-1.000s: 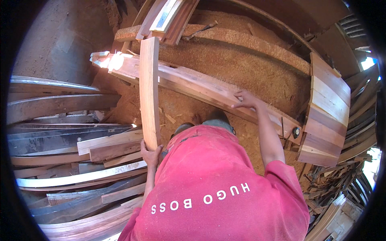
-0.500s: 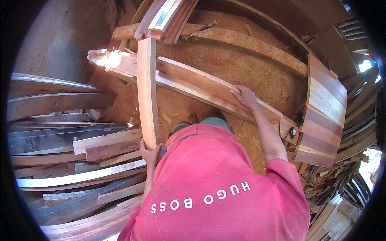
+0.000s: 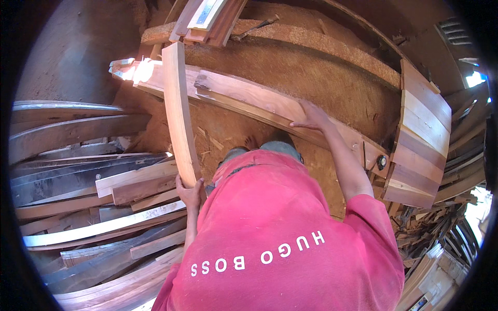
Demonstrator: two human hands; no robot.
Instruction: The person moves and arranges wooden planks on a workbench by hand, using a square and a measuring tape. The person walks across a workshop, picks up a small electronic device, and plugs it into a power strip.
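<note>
While our left grip clasps a pale plank, our right grip lies splayed, across a pinkish-brown board

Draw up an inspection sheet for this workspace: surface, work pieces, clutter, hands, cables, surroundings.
Surface: long, narrow wooden bench, slanting across the view; small round black object at its right end.
Work pieces: long, pale wooden plank crossing the bench in view, contact unclear; flat reddish-brown wooden board lying along the bench.
Clutter: uneven heap of long wooden boards at left; slim dark tool, kind unclear, on a thick, sawdust-coloured wooden beam.
Hands: left hand grips the plank's near end; right hand spread over the board, grip unclear.
Cables: nothing seen.
Surroundings: brown, sawdust-covered ground; slatted pale-and-reddish wooden panel at right.
</note>
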